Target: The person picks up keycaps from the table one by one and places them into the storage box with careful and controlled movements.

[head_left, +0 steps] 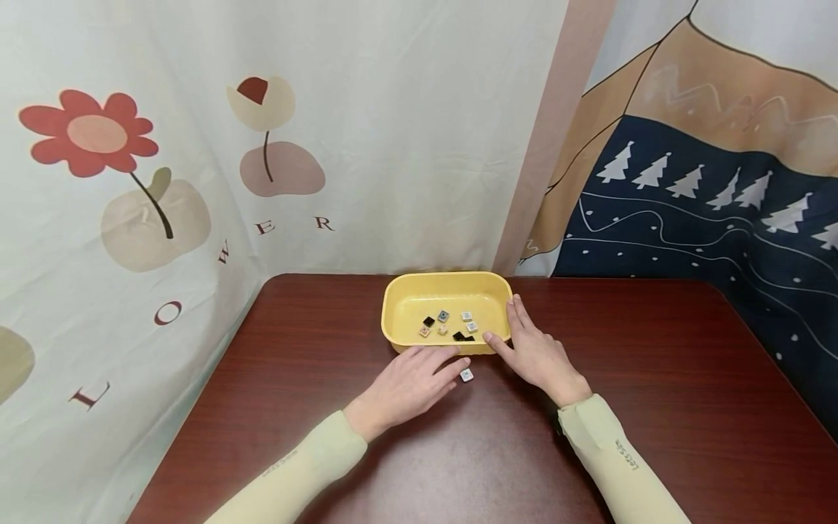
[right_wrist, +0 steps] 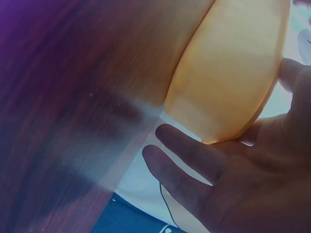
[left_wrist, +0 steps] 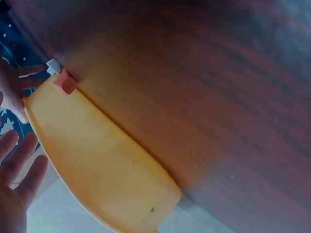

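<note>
A yellow plastic basin point(head_left: 452, 287) stands at the table's far side. Several small square tiles, such as a black one point(head_left: 428, 321) and a white one point(head_left: 467, 316), lie inside it. My right hand point(head_left: 538, 355) holds the basin's near right corner, thumb at the front rim and fingers along the right side. In front of the basin is my left hand point(head_left: 407, 383), its fingers loosely spread and apart from the basin in the left wrist view. One white tile point(head_left: 466, 375) rests on the table by its fingertips. An orange-red block point(left_wrist: 65, 82) shows beside the basin's wall.
The dark red wooden table point(head_left: 314, 378) has rounded far corners. Behind it hangs a printed curtain point(head_left: 393, 145) with flowers and letters, close to the basin's back. Another cloth point(head_left: 687, 211) with white trees hangs at the right.
</note>
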Action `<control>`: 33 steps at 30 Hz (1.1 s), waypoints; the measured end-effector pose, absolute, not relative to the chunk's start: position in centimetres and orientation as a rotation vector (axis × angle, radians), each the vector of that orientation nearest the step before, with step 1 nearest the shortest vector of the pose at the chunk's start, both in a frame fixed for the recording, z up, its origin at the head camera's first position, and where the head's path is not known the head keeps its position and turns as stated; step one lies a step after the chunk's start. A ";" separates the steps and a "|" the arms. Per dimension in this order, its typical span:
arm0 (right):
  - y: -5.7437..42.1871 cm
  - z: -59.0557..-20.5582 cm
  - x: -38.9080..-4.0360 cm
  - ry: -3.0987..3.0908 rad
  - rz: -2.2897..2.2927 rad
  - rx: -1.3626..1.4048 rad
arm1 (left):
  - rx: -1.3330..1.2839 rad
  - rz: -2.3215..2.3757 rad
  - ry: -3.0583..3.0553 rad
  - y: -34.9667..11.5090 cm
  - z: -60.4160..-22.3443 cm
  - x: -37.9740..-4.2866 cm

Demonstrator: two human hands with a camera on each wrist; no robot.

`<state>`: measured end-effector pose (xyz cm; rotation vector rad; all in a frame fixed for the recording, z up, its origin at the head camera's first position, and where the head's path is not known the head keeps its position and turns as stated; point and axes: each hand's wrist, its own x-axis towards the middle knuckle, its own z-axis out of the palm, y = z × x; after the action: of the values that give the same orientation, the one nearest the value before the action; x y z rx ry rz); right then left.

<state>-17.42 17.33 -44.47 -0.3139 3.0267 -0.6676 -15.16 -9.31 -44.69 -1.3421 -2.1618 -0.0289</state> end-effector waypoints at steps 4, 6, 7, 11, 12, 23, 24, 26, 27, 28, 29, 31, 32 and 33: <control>17.3 -44.5 -17.4 3.032 -0.669 -0.318 | -1.342 -0.041 -2.259 -9.2 -44.8 -15.0; 17.3 -44.5 -17.4 3.031 -0.674 -0.319 | -1.339 -0.026 -2.326 -9.2 -44.8 -14.9; 17.3 -44.4 -17.4 3.029 -0.675 -0.320 | -1.339 -0.010 -2.362 -9.1 -44.8 -14.9; 17.4 -44.4 -17.4 3.019 -0.678 -0.320 | -1.343 0.072 -2.460 -8.9 -44.8 -14.8; 17.4 -44.4 -17.4 3.017 -0.678 -0.319 | -1.344 0.089 -2.475 -8.9 -44.8 -14.8; 17.3 -44.5 -17.5 3.008 -0.675 -0.306 | -1.362 0.213 -2.595 -8.4 -45.4 -15.2; 17.3 -44.5 -17.5 3.007 -0.675 -0.305 | -1.364 0.217 -2.597 -8.4 -45.5 -15.2; 17.3 -44.4 -17.5 3.005 -0.675 -0.303 | -1.370 0.210 -2.589 -8.4 -45.6 -15.3; 17.3 -44.4 -17.5 3.004 -0.675 -0.302 | -1.372 0.207 -2.581 -8.5 -45.6 -15.3; 17.3 -44.4 -17.5 3.003 -0.675 -0.302 | -1.374 0.202 -2.571 -8.5 -45.6 -15.3; 17.3 -44.4 -17.5 3.002 -0.676 -0.301 | -1.378 0.198 -2.560 -8.5 -45.6 -15.3; 17.3 -44.4 -17.5 3.003 -0.678 -0.301 | -1.386 0.192 -2.532 -8.6 -45.7 -15.3; 17.3 -44.3 -17.5 3.004 -0.678 -0.301 | -1.390 0.190 -2.519 -8.6 -45.7 -15.3; 17.3 -44.4 -17.4 3.005 -0.679 -0.300 | -1.396 0.182 -2.505 -8.7 -45.7 -15.2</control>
<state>-17.44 17.34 -44.35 -0.3003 3.0051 -0.6786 -15.24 -8.66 -45.65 -1.3959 -2.5047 0.1822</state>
